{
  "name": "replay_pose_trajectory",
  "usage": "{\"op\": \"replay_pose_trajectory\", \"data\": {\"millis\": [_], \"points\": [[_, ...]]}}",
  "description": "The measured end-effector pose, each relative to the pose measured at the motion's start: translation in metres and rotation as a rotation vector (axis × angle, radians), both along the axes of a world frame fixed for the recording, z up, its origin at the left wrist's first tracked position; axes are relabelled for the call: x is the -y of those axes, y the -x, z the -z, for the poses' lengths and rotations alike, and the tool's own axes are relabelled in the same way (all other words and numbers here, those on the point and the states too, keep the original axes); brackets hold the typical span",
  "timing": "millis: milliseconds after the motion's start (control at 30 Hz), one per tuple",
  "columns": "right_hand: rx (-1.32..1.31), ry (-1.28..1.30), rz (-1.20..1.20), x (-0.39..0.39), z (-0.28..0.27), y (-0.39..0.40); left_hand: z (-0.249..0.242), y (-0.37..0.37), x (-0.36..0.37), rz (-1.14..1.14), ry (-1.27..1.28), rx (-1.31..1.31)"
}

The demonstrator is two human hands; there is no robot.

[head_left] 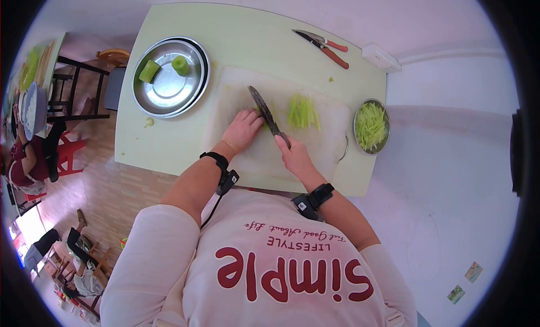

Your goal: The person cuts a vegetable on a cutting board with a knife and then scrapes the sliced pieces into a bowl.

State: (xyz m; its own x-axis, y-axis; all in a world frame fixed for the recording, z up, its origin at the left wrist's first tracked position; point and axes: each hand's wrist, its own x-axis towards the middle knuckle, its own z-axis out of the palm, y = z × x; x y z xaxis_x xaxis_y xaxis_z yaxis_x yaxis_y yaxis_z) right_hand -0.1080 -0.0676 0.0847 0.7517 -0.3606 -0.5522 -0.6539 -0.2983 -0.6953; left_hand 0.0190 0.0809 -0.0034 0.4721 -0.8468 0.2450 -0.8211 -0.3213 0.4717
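Note:
My right hand grips a kitchen knife by its handle, the dark blade pointing away and slightly left over the white cutting board. Beside the blade, my left hand presses down with curled fingers on a piece of pale green celtuce, mostly hidden by the fingers and the blade. To the right of the knife lies a small pile of celtuce strips. A metal bowl off the board's right side holds more shreds.
Two stacked metal plates hold two celtuce chunks at the table's left. A red-handled tool and a brown-handled knife lie at the far right, near a white socket box. Other people sit at the left; a wall stands right.

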Motion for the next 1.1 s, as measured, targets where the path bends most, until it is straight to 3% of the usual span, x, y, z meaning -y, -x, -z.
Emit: {"op": "replay_pose_trajectory", "data": {"millis": [433, 600, 700, 833, 900, 1100], "points": [[0.072, 0.049, 0.019, -0.002, 0.017, 0.007, 0.000, -0.001, -0.001, -0.035, 0.070, 0.045], [-0.045, -0.234, 0.222, -0.003, -0.002, 0.000, -0.002, -0.003, -0.002, -0.003, 0.069, 0.012], [0.000, -0.203, 0.249, -0.004, 0.002, 0.005, -0.006, -0.004, -0.002, -0.003, 0.069, 0.029], [-0.028, -0.122, 0.183, -0.003, 0.005, 0.009, 0.001, -0.002, 0.000, -0.037, 0.068, 0.027], [0.121, 0.008, 0.056, -0.004, 0.011, 0.012, 0.002, -0.002, 0.000, -0.055, 0.060, -0.019], [0.024, 0.007, 0.022, -0.007, 0.000, 0.005, -0.001, -0.002, 0.000, -0.044, 0.072, -0.013]]}}
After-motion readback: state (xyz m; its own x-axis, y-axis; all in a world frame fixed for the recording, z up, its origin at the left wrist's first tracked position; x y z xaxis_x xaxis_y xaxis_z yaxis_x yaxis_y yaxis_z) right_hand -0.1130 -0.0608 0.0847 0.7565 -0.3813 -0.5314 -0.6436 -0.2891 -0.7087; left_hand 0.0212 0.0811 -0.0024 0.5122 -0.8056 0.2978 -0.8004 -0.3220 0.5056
